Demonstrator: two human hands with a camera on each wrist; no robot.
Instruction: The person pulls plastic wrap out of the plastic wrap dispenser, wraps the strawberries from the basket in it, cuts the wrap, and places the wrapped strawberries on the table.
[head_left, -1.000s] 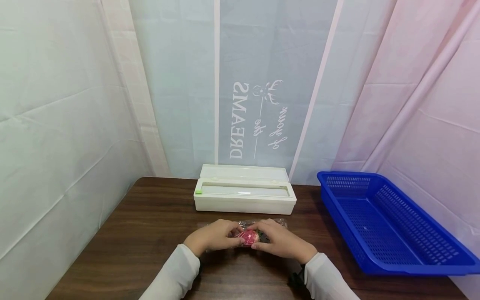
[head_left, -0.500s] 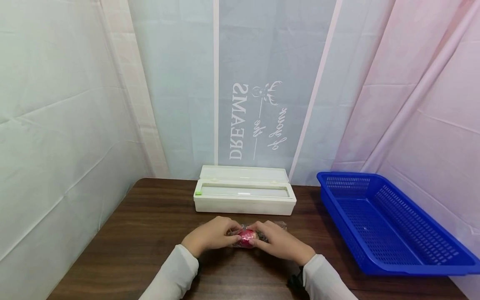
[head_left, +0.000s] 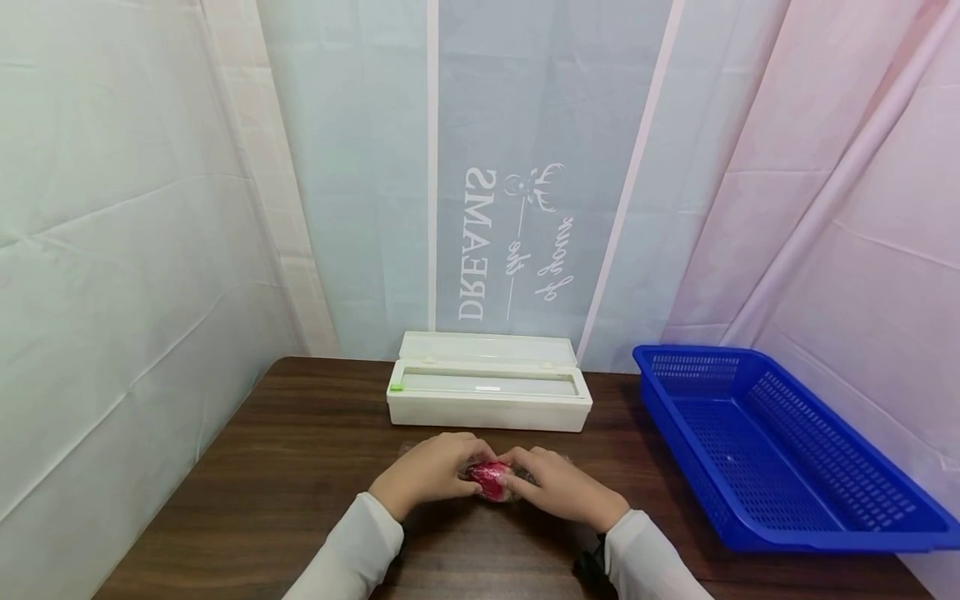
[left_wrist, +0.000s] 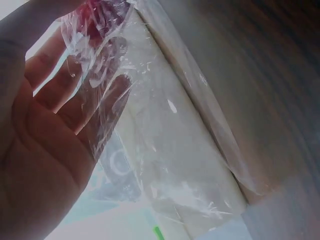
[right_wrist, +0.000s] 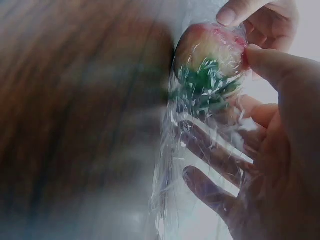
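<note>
A shiny red fruit (head_left: 490, 481) lies low over the table, in front of a white box. Seen from the right wrist, this fruit (right_wrist: 200, 47) has a pale shoulder and green leaves under crinkled clear cling film (right_wrist: 167, 192). My left hand (head_left: 429, 472) grips its left side between thumb and fingers. From the right, my right hand (head_left: 564, 487) holds it, thumb on the near face and index finger across the top. Loose film (left_wrist: 172, 145) stretches over the left fingers in the left wrist view. The fruit's underside is hidden.
Behind the hands stands the white cling film box (head_left: 487, 414), lid (head_left: 487, 347) up, with a green slider (head_left: 396, 387) at its left. On the right is a blue perforated basket (head_left: 750, 467). Cloth walls (head_left: 555, 108) enclose the dark wooden table (head_left: 300, 417).
The fruit has turned between the hands and shifted slightly left and nearer, showing more plain red. The spread film behind it has become less visible. Both hands stay close around it.
</note>
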